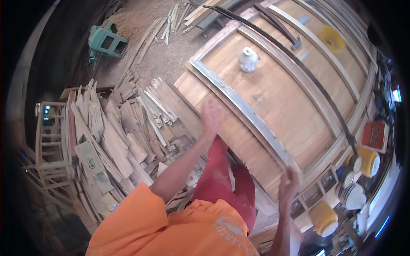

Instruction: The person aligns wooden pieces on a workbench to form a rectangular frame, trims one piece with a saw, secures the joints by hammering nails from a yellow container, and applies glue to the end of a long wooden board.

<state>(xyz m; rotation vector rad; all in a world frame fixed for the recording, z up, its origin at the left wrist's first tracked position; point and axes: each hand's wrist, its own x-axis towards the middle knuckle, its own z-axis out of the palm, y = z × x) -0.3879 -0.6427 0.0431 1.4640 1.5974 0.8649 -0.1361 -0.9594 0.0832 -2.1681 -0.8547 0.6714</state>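
The right hand [289,183] was at the right end of a framed plywood panel's [294,119] near edge, the left hand [212,114] toward its left end; blur hid whether either gripped. The flat-lying panel looked stiff, probably heavy, best held at opposite edges.

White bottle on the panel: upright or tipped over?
Upright: the white bottle stands wide end down on the wooden panel, narrow neck above.

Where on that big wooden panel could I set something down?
Broadest: the plywood bay around the white bottle, between the grey batten and the next wooden batten. A narrower bare strip runs along the near edge, between the left hand and right hand. It's crowded right, with yellow jars, and left, with piled scrap wood.
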